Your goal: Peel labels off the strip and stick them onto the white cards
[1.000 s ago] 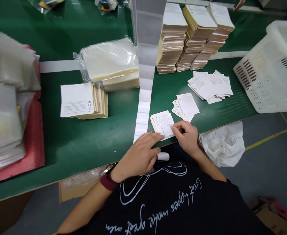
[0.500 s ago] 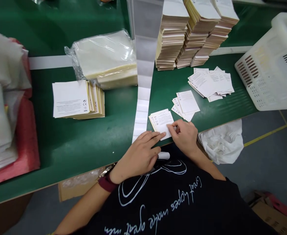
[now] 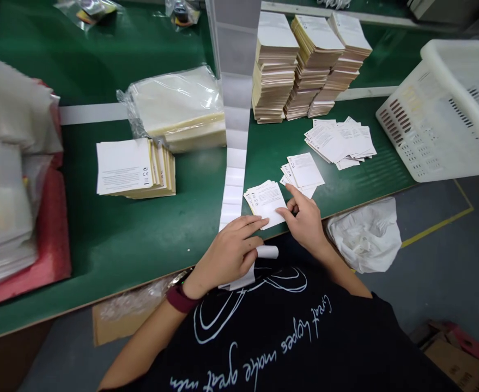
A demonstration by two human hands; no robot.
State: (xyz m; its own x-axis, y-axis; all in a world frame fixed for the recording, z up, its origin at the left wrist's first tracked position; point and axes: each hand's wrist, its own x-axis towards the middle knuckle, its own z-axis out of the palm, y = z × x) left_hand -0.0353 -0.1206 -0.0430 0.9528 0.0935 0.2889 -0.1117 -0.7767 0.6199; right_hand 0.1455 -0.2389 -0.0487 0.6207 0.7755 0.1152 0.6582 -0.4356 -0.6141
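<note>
A small pile of printed paper slips (image 3: 268, 199) lies at the table's front edge between my hands. My left hand (image 3: 235, 250) rests over the lower end of a long white paper strip (image 3: 235, 163), fingers stretched out, fingertips touching the pile's left front corner. The curled end of the strip (image 3: 267, 251) shows beside its lower fingers. My right hand (image 3: 304, 220) has its thumb at the pile's right edge and its index finger extended away from the thumb; the other fingers are bent. Just beyond it lies a smaller group of slips (image 3: 305, 170).
Tall stacks of slips (image 3: 274, 90) stand at the back, with scattered slips (image 3: 341, 140) in front. At right are a white plastic basket (image 3: 439, 109) and, below the table edge, a white bag (image 3: 365, 234). Leftward lie a plastic-wrapped pack (image 3: 177, 100), fanned slips (image 3: 122, 166) and a red bin (image 3: 51, 234).
My right index finger has come away from the thumb and stretched out. The left hand stays on the pile's corner. The whole view has shifted slightly.
</note>
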